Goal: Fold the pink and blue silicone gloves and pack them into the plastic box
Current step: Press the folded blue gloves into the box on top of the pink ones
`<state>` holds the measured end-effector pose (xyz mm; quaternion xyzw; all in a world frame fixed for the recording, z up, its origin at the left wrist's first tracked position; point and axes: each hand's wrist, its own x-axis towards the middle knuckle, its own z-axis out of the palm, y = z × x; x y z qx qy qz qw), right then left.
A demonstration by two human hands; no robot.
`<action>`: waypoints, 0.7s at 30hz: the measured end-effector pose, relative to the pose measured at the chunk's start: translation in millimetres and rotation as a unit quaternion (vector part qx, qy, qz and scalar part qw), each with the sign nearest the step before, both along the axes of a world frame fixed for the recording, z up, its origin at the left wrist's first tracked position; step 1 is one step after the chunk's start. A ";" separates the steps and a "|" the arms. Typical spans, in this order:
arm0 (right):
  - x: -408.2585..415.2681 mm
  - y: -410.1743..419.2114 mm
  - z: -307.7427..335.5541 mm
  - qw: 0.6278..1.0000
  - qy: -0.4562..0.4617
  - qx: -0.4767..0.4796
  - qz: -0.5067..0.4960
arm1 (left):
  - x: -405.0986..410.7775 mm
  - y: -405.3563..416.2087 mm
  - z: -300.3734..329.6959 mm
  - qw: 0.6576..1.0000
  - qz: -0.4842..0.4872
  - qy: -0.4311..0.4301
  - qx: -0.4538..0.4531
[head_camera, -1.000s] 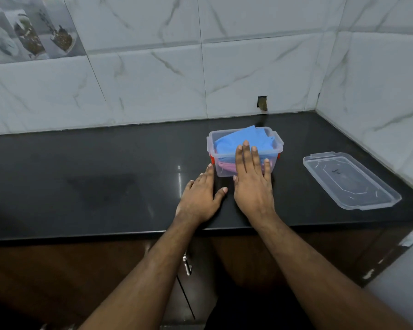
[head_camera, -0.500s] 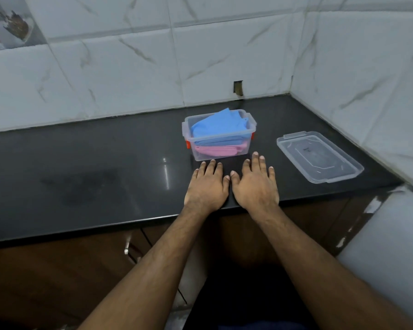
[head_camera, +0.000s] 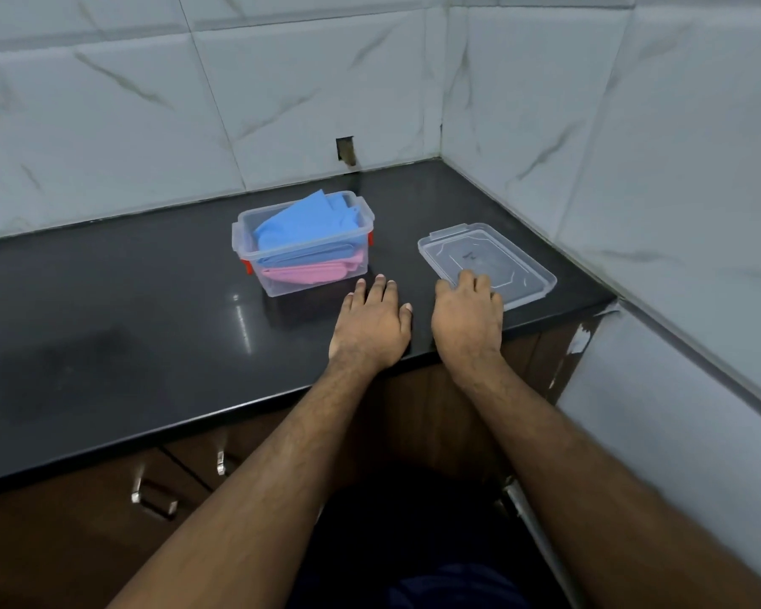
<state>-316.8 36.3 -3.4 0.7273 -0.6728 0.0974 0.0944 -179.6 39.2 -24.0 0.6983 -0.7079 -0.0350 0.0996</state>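
The clear plastic box with red latches stands on the black counter. A folded blue glove lies on top inside it, and a folded pink glove shows through the front wall beneath. My left hand lies flat on the counter just in front of the box, fingers apart, holding nothing. My right hand rests its curled fingers on the near left corner of the clear lid, which lies flat on the counter right of the box. The thumb is hidden.
The black counter ends at tiled walls behind and on the right, forming a corner. Its front edge runs under my wrists. Brown cabinet doors with metal handles sit below.
My right hand has moved right from the counter onto the lid's corner. The left hand has stayed flat in front of the box. The camera has shifted, so the box sits further left.
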 end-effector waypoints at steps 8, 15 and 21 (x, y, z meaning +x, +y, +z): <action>7.1 19.4 -2.7 0.999 -0.004 -0.002 0.040 | 2.2 1.1 0.6 0.999 -0.003 0.034 -0.026; 3.5 38.7 9.1 0.999 -0.033 0.006 0.041 | 10.7 19.2 8.9 0.936 0.051 0.345 -0.041; -13.1 54.7 68.2 0.992 0.113 0.030 0.039 | 17.3 43.4 3.4 0.875 -0.008 0.481 -0.059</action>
